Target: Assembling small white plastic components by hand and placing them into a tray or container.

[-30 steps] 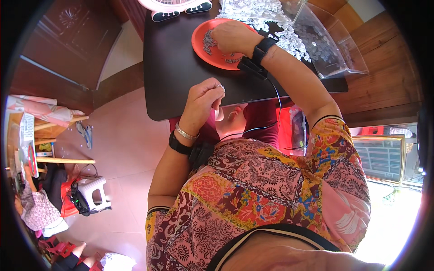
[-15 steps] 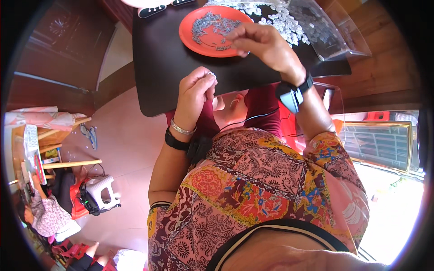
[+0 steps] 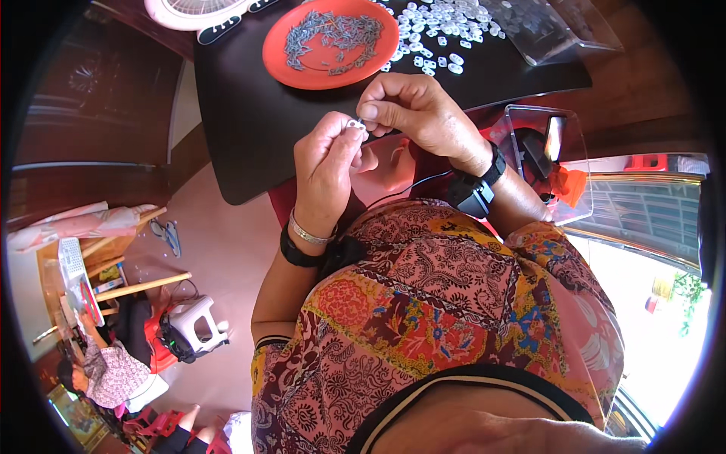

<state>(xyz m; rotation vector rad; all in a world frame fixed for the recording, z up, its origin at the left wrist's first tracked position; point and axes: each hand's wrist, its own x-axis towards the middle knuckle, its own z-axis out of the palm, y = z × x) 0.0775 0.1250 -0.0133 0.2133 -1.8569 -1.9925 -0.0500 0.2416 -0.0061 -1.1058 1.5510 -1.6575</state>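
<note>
My left hand (image 3: pixel 325 155) is closed, thumb against forefinger, on a small white plastic piece (image 3: pixel 353 125) with a dark hole in it. Just right of it, my right hand (image 3: pixel 416 113) pinches a tiny dark screw at the piece's edge, mostly hidden by the fingertips. Both hands meet above the near edge of the black table (image 3: pixel 242 136). Beyond them lies an orange-red plate (image 3: pixel 283 69) holding many loose grey screws (image 3: pixel 333 38). To the plate's right, white plastic pieces (image 3: pixel 454 19) like those in my left hand are spread on the tabletop.
A clear plastic box (image 3: pixel 541 45) lies at the table's far right, and a clear bin (image 3: pixel 578 144) is below its right edge. A white fan (image 3: pixel 198 9) stands at the far left. On the floor to the left are a white stool (image 3: pixel 200 325) and a seated person (image 3: pixel 117 371).
My right hand has moved from the plate's edge down and left to the white piece in my left hand. The whole view has shifted slightly.
</note>
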